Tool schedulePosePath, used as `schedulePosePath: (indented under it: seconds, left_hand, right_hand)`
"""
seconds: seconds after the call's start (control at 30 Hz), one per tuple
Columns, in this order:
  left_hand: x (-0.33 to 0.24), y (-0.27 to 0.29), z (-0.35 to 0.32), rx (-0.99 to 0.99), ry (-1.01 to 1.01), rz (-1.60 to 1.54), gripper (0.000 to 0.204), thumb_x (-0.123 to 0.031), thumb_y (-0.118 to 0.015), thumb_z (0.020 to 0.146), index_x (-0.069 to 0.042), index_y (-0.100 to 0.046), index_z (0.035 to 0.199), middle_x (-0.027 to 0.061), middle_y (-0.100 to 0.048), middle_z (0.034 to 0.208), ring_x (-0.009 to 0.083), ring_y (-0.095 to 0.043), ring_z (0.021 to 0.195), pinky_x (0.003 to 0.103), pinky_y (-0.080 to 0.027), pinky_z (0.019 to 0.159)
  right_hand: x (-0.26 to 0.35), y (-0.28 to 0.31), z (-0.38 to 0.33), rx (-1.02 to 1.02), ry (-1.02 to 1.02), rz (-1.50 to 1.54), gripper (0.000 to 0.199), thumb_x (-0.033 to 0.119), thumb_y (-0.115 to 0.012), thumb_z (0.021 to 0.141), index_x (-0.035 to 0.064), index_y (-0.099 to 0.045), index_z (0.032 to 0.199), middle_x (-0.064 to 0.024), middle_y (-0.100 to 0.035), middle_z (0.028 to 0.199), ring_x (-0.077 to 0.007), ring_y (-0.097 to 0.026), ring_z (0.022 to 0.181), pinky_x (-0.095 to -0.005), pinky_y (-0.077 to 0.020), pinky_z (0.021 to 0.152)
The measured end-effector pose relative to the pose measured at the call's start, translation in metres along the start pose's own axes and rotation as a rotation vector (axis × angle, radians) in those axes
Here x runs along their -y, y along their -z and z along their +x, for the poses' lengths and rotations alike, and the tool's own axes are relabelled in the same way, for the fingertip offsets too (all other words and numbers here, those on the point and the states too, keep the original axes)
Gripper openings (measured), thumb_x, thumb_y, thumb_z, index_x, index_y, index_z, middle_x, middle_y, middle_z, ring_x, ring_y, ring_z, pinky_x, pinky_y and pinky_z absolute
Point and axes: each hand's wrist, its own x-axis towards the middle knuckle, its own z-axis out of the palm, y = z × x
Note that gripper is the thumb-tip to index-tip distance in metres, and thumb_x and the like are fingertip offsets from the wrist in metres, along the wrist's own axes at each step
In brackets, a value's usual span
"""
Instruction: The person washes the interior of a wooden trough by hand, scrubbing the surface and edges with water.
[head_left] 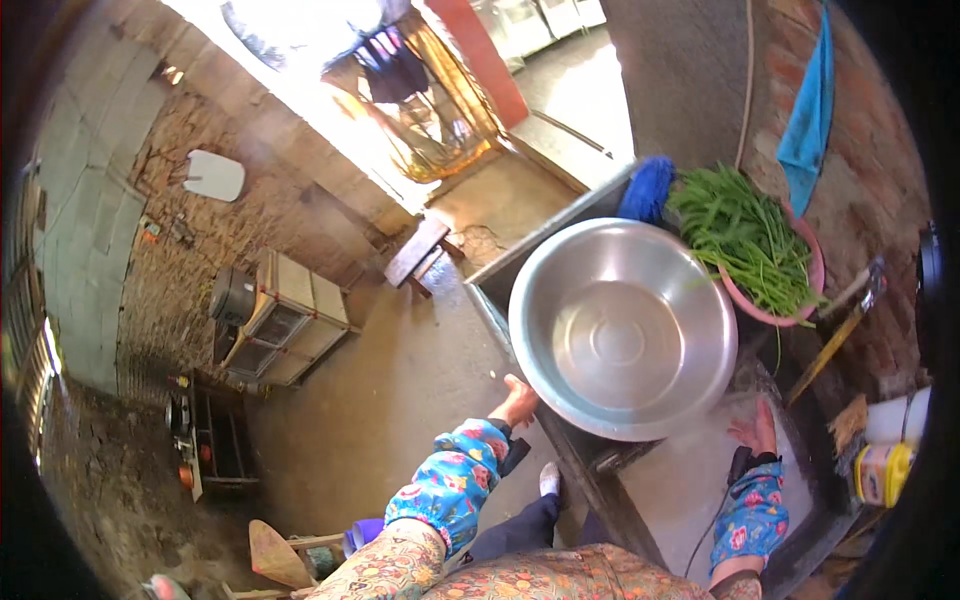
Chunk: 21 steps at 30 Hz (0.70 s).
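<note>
A large, wide metal basin (533, 300) sits at the corner of the dark-edged counter, with a little clear liquid in its bottom. My left hand (516, 402) is beside the basin's lower left rim, by the counter edge; its fingers look loosely extended, and I cannot tell whether they touch the metal. Below the basin's right side, my right hand (757, 430) is over the grey worktop (670, 490) with its fingers apart and nothing in them. Behind the basin, a pink bowl (735, 295) is heaped with leafy greens (745, 235). A blue bundle (647, 190) lies next to them.
A yellow tub (884, 474) and a stick with a yellow handle (828, 352) are at the right. A blue cloth (808, 120) hangs on the brick wall. Across the floor stand a small wooden bench (418, 250) and a light cabinet (290, 320).
</note>
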Motion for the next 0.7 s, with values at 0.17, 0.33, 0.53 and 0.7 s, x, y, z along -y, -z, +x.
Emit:
schedulePosePath:
  seconds: [0.17,0.33,0.53,0.7]
  left_hand:
    - [0.051,-0.052,0.017,0.01,-0.054,0.849,0.064,-0.041,-0.049,0.076,-0.001,-0.032,0.123,0.0338,-0.042,0.114,0.0559,-0.046,0.091,0.068,-0.036,0.052]
    - [-0.064,0.071,-0.011,-0.275,-0.314,1.043,0.063,-0.032,-0.052,0.075,0.0,-0.033,0.126,0.0213,-0.044,0.115,0.0413,-0.055,0.084,0.056,-0.046,0.051]
    - [-0.002,0.004,-0.01,-0.289,-0.128,-0.004,0.055,-0.033,-0.036,0.087,0.005,-0.029,0.126,0.0321,-0.042,0.114,0.0476,-0.052,0.087,0.06,-0.035,0.08]
    - [-0.021,-0.016,0.042,-0.389,-0.13,0.298,0.047,-0.023,-0.025,0.089,0.01,-0.029,0.121,0.0385,-0.05,0.086,0.0443,-0.058,0.067,0.068,-0.032,0.073]
  right_hand:
    - [0.047,-0.061,-0.037,0.112,0.405,-0.618,0.039,0.028,-0.049,0.082,0.0071,-0.046,0.114,-0.0058,-0.053,0.098,-0.0158,-0.055,0.07,-0.0253,-0.0444,0.05]
    - [-0.09,0.218,-0.024,0.387,0.58,-1.147,0.017,0.015,-0.05,0.078,0.0038,-0.057,0.089,-0.0093,-0.059,0.071,-0.019,-0.057,0.058,-0.0281,-0.0458,0.049]
    - [-0.155,0.067,-0.088,1.278,-0.118,-1.016,0.017,0.02,-0.054,0.08,0.0049,-0.059,0.087,-0.0061,-0.061,0.082,-0.0165,-0.058,0.075,-0.0291,-0.0474,0.067]
    - [-0.15,0.063,-0.027,1.177,0.371,-1.805,0.021,0.016,-0.054,0.073,0.0088,-0.06,0.091,-0.0072,-0.058,0.097,-0.0258,-0.053,0.09,-0.0353,-0.0411,0.081]
